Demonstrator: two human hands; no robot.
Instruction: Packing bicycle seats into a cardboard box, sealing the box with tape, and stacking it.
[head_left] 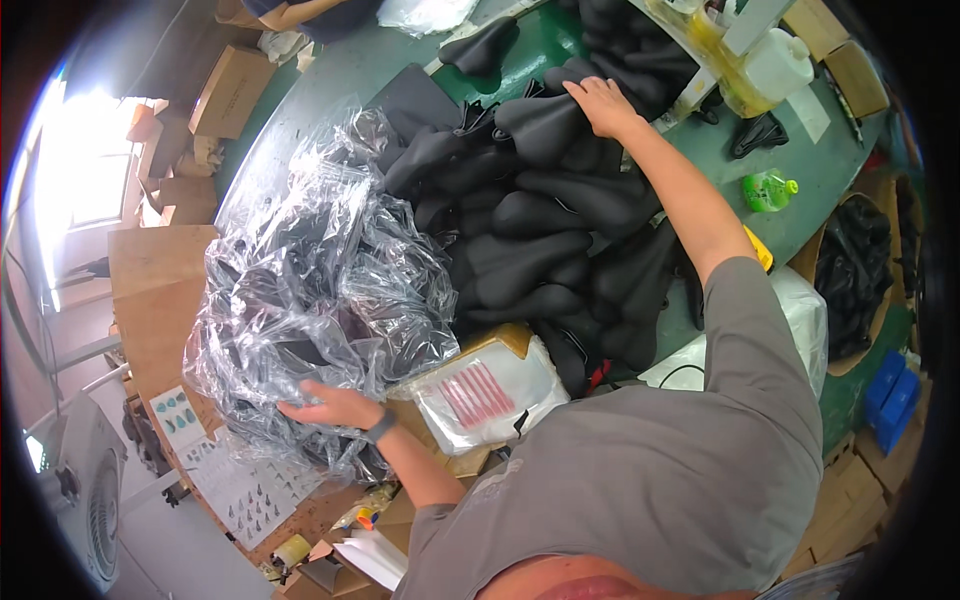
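My left hand [338, 406] is at the near edge of a big heap of crumpled clear plastic bags [330, 270], its fingers stretched out and apart. Dark shapes show through the plastic. Far out to the right, my right hand [605, 107] reaches over a pile of black bicycle saddles. Its fingers lie extended at the edge of one saddle [545, 125], and they do not visibly wrap round it. More saddles [530, 265] lie stacked and tilted between my two arms.
A plastic-wrapped package [490, 390] with red stripes lies close to my body. On the green table [800, 230] stand a green bottle [768, 190] and a white container [775, 70]. A box of black items [855, 270] is at right, a fan [95, 490] lower left.
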